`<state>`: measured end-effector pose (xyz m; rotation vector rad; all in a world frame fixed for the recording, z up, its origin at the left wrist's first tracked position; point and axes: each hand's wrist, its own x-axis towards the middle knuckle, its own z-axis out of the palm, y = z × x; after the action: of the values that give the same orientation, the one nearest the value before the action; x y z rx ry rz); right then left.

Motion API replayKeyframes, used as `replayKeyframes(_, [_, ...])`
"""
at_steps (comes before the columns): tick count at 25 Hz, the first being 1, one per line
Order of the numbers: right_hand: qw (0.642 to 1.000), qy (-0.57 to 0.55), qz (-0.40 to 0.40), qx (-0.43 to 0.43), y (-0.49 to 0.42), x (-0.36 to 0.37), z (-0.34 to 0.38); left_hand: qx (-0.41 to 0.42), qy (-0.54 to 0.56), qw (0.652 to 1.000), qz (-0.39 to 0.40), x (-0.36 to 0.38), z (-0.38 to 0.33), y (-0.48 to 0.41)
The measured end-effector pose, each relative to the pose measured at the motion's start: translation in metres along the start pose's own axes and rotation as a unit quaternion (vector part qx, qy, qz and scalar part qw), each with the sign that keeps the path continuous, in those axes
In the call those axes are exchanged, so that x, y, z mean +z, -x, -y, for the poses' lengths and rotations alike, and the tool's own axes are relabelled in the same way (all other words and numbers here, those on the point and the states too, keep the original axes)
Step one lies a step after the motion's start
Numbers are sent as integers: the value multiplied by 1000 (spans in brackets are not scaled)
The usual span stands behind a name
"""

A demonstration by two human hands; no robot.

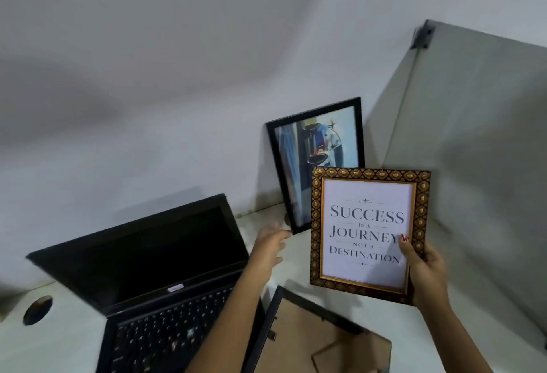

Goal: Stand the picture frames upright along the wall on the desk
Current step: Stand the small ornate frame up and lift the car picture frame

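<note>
A black-framed picture (pixel 316 150) leans upright against the wall (pixel 177 91) at the back of the desk (pixel 68 340). My right hand (pixel 426 272) holds a gold-patterned frame (pixel 367 230) with a "Success is a journey" print by its lower right corner, lifted above the desk in front of the black one. My left hand (pixel 270 244) hovers open and blurred just left of both frames, touching nothing. A third frame (pixel 313 337) lies face down on the desk near me, its brown backing and stand showing.
An open black laptop (pixel 154 278) takes up the desk's left-middle. A grey partition panel (pixel 479 165) closes off the right side. A round cable hole (pixel 38 310) sits at the far left of the desk.
</note>
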<state>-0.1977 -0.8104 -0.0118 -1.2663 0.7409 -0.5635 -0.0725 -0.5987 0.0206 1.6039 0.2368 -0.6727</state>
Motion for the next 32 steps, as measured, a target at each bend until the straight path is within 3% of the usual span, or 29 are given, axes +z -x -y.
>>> replayKeyframes(4, [999, -6, -35, 26, -49, 2, -12, 81, -27, 993, -85, 33, -40, -78])
replayKeyframes(9, [997, 8, -74, 19, -84, -1, -27, 106, 21, 990, -94, 41, -61, -135])
replayKeyframes(16, [993, 64, -102, -17, -94, -32, -47, 322, 196, 908, -185, 16, -96, -87])
replayKeyframes(19, [996, 57, -53, -31, -100, -6, -55, 366, 255, 875, -187, 4, -120, -57])
replayKeyframes(23, [996, 44, 75, -31, -119, 55, -63, 402, 287, 844, -208, -11, -141, -31])
replayKeyframes(28, [975, 58, 216, 9, -146, 129, -72, 433, 274, 829, -225, -35, -161, -17])
replayKeyframes(32, [966, 60, 250, 7, -162, 171, -77, 428, 292, 829, -212, -49, -169, -19])
